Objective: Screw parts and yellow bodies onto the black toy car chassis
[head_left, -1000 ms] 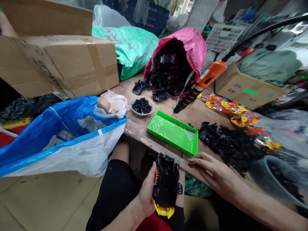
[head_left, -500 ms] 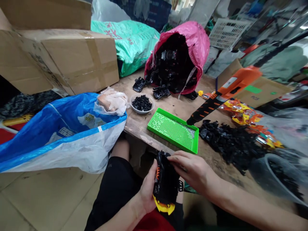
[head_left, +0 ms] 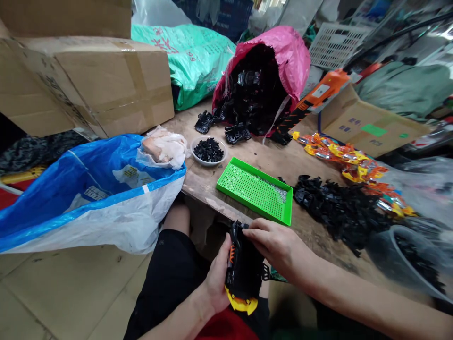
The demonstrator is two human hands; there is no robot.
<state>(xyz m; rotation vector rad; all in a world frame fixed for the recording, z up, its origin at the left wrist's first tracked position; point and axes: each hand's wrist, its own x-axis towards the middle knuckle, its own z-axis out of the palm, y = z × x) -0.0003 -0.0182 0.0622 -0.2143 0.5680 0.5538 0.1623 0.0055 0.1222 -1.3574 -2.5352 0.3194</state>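
A toy car (head_left: 246, 269), black underside up with a yellow end and orange marks along one side, is held above my lap. My left hand (head_left: 216, 278) wraps around its left side, thumb along the edge. My right hand (head_left: 274, 243) is closed at the car's far end, fingertips pressed together against it; whatever small piece they pinch is hidden. Just beyond, a green perforated tray (head_left: 247, 189) holds small metal screws. An orange and black electric screwdriver (head_left: 314, 99) hangs tilted over the table's back right, apart from both hands.
Black parts fill a bowl (head_left: 208, 151), and more lie in a pile (head_left: 336, 208). A pink sack (head_left: 293, 52) of black car parts lies behind. Orange-yellow car shells (head_left: 350, 160) and a clear tub (head_left: 396, 264) are right; a blue-white bag (head_left: 141, 208) and cardboard box (head_left: 116, 85) stand left.
The hanging screwdriver has swung back and away from the green tray. My right hand has shifted slightly at the car's far end. My left hand keeps its hold.
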